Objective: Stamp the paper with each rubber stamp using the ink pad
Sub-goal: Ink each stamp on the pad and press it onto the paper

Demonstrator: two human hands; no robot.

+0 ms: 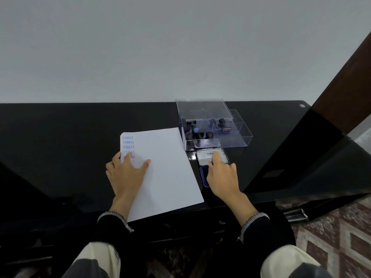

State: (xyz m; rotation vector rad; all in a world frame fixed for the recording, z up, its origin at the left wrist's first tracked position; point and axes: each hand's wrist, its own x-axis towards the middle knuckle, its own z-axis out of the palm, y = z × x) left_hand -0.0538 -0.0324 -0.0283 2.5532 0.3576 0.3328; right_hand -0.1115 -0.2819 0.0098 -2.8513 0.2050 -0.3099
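A white paper (168,167) lies on the black table (60,137), with several blue SAMPLE prints (128,142) in a column at its top left corner. My left hand (125,173) presses flat on the paper's left side, fingers spread over the lower prints. The ink pad (203,177) sits just right of the paper, its blue base showing and its silver lid (208,156) raised behind. My right hand (221,177) is over the pad, with the index finger on the lid and the thumb at its near edge. Several black-handled rubber stamps (197,135) stand in a clear box (236,135).
The clear box has several compartments and its transparent cover (202,109) stands open at the back, near the wall. A dark wooden post (341,87) rises at the right, beyond the table's corner. Patterned floor tiles (331,237) show at the lower right.
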